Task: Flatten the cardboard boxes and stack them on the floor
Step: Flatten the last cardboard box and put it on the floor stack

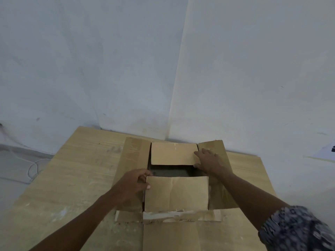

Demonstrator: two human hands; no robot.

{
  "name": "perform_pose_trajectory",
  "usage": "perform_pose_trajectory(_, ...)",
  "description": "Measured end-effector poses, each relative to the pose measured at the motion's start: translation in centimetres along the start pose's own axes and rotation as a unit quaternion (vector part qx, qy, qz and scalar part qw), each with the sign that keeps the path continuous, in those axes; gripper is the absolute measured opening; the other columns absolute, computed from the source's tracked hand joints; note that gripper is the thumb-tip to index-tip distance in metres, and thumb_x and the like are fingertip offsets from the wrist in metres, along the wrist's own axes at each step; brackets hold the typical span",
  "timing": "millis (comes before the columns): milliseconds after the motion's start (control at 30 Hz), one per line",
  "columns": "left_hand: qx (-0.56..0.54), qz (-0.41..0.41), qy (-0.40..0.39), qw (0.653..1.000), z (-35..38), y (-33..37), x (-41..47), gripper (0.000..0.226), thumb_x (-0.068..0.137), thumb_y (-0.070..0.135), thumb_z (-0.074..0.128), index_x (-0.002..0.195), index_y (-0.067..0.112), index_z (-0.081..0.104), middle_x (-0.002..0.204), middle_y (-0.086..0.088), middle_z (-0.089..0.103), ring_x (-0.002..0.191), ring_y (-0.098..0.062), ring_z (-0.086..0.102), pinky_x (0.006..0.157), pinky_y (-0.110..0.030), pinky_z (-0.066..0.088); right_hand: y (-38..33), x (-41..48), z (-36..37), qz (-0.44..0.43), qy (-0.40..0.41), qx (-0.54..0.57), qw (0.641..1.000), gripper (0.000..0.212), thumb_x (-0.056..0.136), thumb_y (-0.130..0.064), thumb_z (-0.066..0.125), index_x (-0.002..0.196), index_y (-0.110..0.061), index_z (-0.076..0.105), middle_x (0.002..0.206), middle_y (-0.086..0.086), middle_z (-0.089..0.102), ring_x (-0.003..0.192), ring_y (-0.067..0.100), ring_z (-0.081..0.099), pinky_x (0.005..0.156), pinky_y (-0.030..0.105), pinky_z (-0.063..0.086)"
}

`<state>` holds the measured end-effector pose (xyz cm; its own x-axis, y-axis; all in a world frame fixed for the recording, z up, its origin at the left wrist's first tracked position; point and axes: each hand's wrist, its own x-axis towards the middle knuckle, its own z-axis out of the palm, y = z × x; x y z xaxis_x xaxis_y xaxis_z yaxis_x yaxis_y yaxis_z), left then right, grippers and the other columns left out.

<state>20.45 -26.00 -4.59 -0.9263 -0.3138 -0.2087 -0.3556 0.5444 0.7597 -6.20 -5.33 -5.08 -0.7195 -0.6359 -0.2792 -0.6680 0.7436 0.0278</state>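
Observation:
A brown cardboard box (176, 193) stands upright on a wooden table (72, 178), its top open with four flaps spread. The far flap (173, 153) and near flap (176, 193) lie partly over the dark opening. My left hand (135, 183) grips the left corner of the near flap, thumb on top. My right hand (208, 161) rests with fingers spread on the right side flap (215, 147), touching the right edge of the far flap.
The table stands in a corner of pale walls (108, 69). A white cable (34, 167) loops on the grey floor to the left. Paper with a dark object (326, 151) lies at the far right.

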Motion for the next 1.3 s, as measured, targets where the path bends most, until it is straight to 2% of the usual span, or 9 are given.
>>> perform_pose_trajectory(167, 0.054, 0.049, 0.004, 0.997, -1.2, -0.6, 0.5, 0.032, 0.081, 0.013, 0.071, 0.088, 0.04, 0.054, 0.096, 0.01, 0.058, 0.091, -0.007, 0.055, 0.077, -0.028, 0.044, 0.9, 1.5, 0.3, 0.01, -0.036, -0.029, 0.999, 0.077, 0.081, -0.058, 0.064, 0.145, -0.029, 0.031, 0.158, 0.016, 0.018, 0.145, 0.043, 0.013, 0.113, 0.065, 0.014)
perform_pose_trajectory(400, 0.041, 0.071, 0.012, 0.997, -3.7, -1.6, -1.0, 0.019, 0.085, 0.016, 0.065, 0.091, 0.031, 0.054, 0.096, 0.01, 0.058, 0.089, -0.006, 0.056, 0.076, -0.035, 0.05, 0.5, 0.7, 1.6, 0.045, -0.016, -0.008, 0.999, 0.065, 0.077, -0.065, 0.059, 0.128, -0.026, 0.048, 0.134, 0.012, 0.052, 0.122, 0.038, 0.048, 0.104, 0.06, 0.031)
perform_pose_trajectory(533, -0.023, 0.058, -0.018, 0.998, -4.7, -1.1, -2.8, 0.012, 0.09, 0.014, 0.058, 0.083, 0.023, 0.06, 0.104, 0.001, 0.066, 0.106, -0.005, 0.059, 0.088, -0.031, 0.048, -0.4, 0.4, 1.5, 0.026, 0.015, -0.093, 0.995, 0.086, 0.073, -0.075, 0.058, 0.133, -0.015, 0.047, 0.144, 0.021, 0.041, 0.135, 0.042, 0.033, 0.11, 0.063, 0.021)
perform_pose_trajectory(700, -0.14, -0.126, -0.058, 0.98, -4.6, -3.2, -2.3, 0.038, 0.096, 0.035, 0.047, 0.069, 0.025, 0.072, 0.086, 0.001, 0.074, 0.111, -0.02, 0.063, 0.098, -0.041, 0.046, -0.9, 0.3, 2.6, 0.017, 0.033, -0.056, 0.998, 0.084, 0.08, -0.062, 0.061, 0.139, -0.008, 0.035, 0.148, 0.023, 0.035, 0.137, 0.044, 0.031, 0.11, 0.067, 0.023)
perform_pose_trajectory(800, -0.035, -0.078, -0.024, 0.996, -3.9, -3.1, -3.1, 0.055, 0.08, 0.074, 0.054, 0.083, 0.021, 0.067, 0.1, -0.006, 0.064, 0.105, -0.022, 0.059, 0.1, -0.048, 0.043, -0.5, 0.3, 3.0, 0.008, 0.055, -0.024, 0.998, 0.063, 0.086, -0.063, 0.046, 0.129, -0.017, 0.042, 0.142, 0.016, 0.045, 0.133, 0.039, 0.038, 0.105, 0.066, 0.031)
perform_pose_trajectory(867, 0.093, -0.141, -0.053, 0.984, -3.5, -3.1, -4.1, 0.078, 0.058, 0.087, 0.059, 0.12, 0.04, 0.056, 0.152, -0.01, 0.027, 0.145, -0.033, 0.017, 0.111, -0.063, 0.019, 0.3, 0.5, 2.4, 0.012, 0.084, 0.02, 0.996, 0.058, 0.089, -0.067, 0.038, 0.126, -0.023, 0.049, 0.142, 0.011, 0.047, 0.133, 0.037, 0.038, 0.106, 0.065, 0.029)
perform_pose_trajectory(967, 0.099, -0.244, -0.053, 0.963, -2.1, -3.7, -4.1, 0.149, 0.034, 0.093, 0.063, 0.152, 0.037, -0.009, 0.15, -0.015, -0.042, 0.134, -0.048, -0.038, 0.11, -0.07, -0.004, 1.5, 0.8, 0.4, 0.086, 0.104, 0.11, 0.985, 0.077, 0.079, -0.088, 0.02, 0.129, -0.041, 0.053, 0.154, 0.011, 0.033, 0.142, 0.046, 0.023, 0.109, 0.072, 0.016)
perform_pose_trajectory(1100, -0.01, -0.325, 0.065, 0.943, -1.0, -3.8, -3.1, 0.168, 0.033, 0.06, 0.093, 0.145, 0.037, -0.03, 0.144, -0.019, -0.048, 0.139, -0.053, -0.024, 0.114, -0.063, 0.012, 2.5, 1.2, -0.6, 0.193, 0.067, 0.258, 0.944, 0.092, 0.06, -0.102, 0.027, 0.129, -0.047, 0.056, 0.164, 0.009, 0.006, 0.145, 0.052, 0.001, 0.104, 0.078, -0.003)
perform_pose_trajectory(1300, -0.14, -0.277, 0.202, 0.929, -0.7, -2.4, -2.4, 0.154, 0.054, 0.002, 0.093, 0.146, 0.045, -0.023, 0.15, -0.022, 0.002, 0.117, -0.041, 0.041, 0.072, -0.045, 0.056, 2.2, 1.0, -0.6, 0.152, 0.108, 0.285, 0.94, 0.095, 0.06, -0.102, 0.03, 0.12, -0.038, 0.066, 0.136, 0.009, 0.058, 0.132, 0.044, 0.042, 0.105, 0.07, 0.03)
